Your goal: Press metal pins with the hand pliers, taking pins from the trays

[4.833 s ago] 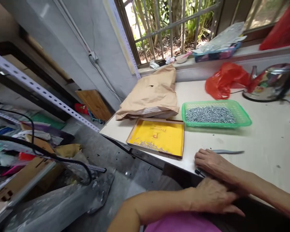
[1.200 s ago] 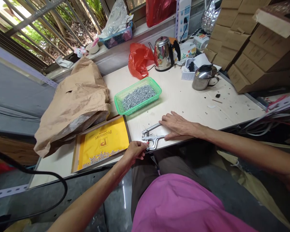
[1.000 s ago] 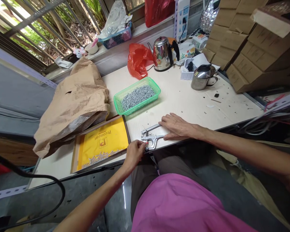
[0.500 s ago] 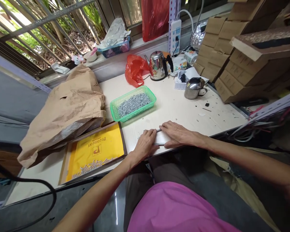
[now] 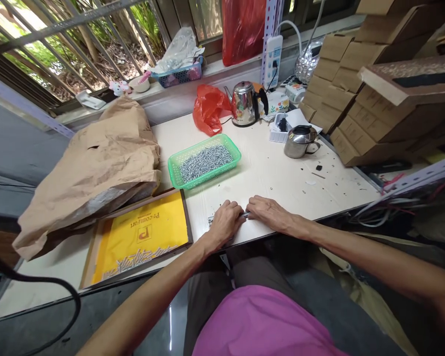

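My left hand (image 5: 224,222) and my right hand (image 5: 270,212) are close together near the table's front edge. Their fingers curl around a narrow grey metal piece (image 5: 246,214), seen edge-on in the small gap between them. Most of that piece is hidden under the fingers, so its exact kind does not show. Small metal bits lie just left of my left hand. Beyond the hands, a green plastic basket (image 5: 173,174) holds a heap of small shiny metal pins or screws (image 5: 206,162).
On the left, a shallow tray (image 5: 187,210) with a yellow lining holds several metal pins (image 5: 137,261). Behind it lies a crumpled brown paper sack (image 5: 96,153). A kettle (image 5: 243,106), a steel pot (image 5: 298,143) and a red bag (image 5: 209,109) stand farther back; cardboard boxes (image 5: 374,104) are stacked right.
The pale flat face that showed between my hands is now only a thin edge, so the piece has tilted. My fingers have curled in, and the view has shifted slightly.
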The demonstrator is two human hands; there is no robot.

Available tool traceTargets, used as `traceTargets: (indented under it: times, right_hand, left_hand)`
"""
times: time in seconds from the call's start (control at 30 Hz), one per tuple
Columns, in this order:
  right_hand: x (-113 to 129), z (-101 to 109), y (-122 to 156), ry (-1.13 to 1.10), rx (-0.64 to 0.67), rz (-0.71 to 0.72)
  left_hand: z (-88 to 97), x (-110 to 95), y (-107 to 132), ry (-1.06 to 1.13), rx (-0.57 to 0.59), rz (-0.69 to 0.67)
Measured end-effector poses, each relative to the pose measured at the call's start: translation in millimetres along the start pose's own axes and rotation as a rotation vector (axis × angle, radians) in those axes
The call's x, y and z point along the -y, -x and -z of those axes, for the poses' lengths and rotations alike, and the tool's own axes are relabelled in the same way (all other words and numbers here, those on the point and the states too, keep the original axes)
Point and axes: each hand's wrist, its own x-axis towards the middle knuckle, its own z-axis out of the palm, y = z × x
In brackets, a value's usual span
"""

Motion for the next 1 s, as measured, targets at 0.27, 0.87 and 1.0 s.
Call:
traceTargets:
  times: [0.27,0.87,1.0]
  right_hand:
    - [-29,15,-4,-0.193,-0.038,0.087]
    - [36,23,-71,0.07,0.026,0.403]
    - [78,10,-74,0.092,0.146,0.576]
  left_hand:
    - [-14.3,-15,16,-0.074,-0.139,0.069]
    - [-68.9,-51,44,0.11,-0.253,-0.006]
    - [-77.2,-51,49,0.175,-0.215,0.001]
